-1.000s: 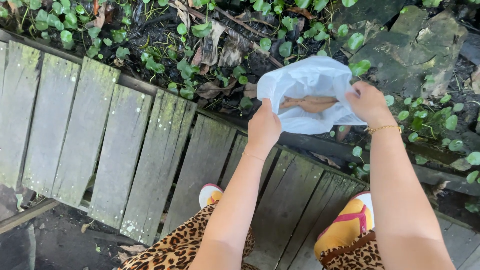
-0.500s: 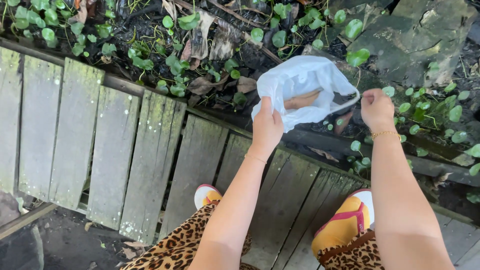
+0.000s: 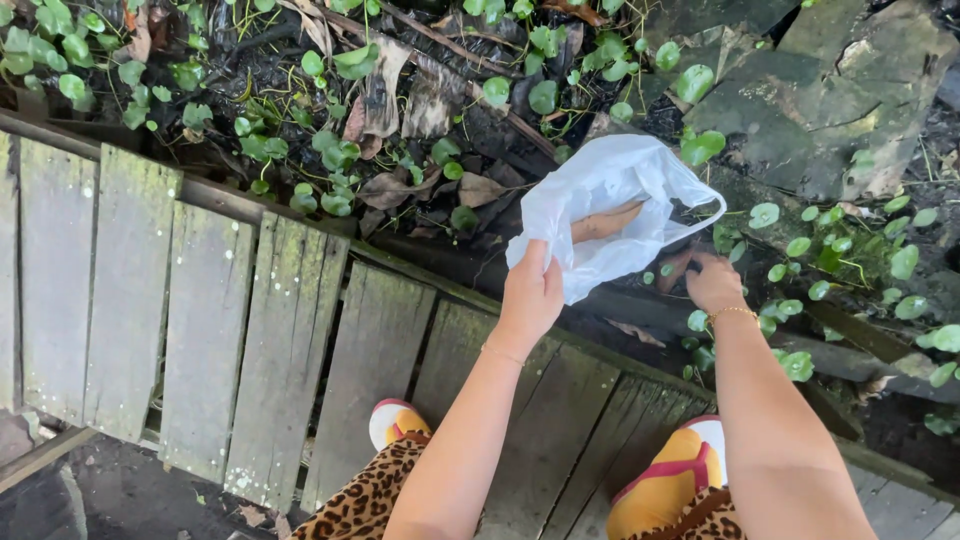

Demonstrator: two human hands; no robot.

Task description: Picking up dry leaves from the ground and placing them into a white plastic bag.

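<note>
Nearest me, yellow sandals with pink straps [image 3: 672, 478] stand on the weathered grey wooden plank walkway [image 3: 250, 330], at its edge. Above it the left hand [image 3: 530, 290] has its fingers pinched tight on the rim of a thin white plastic bag [image 3: 600, 205] holding something tan, hung just past the boards, while the right hand [image 3: 712, 282] reaches low beside it, fingers curled, though I cannot tell whether they grip anything. It looks like gathering into the bag; picking among the round green leaves [image 3: 800, 245] beyond calls for care and a mouth held open.
</note>
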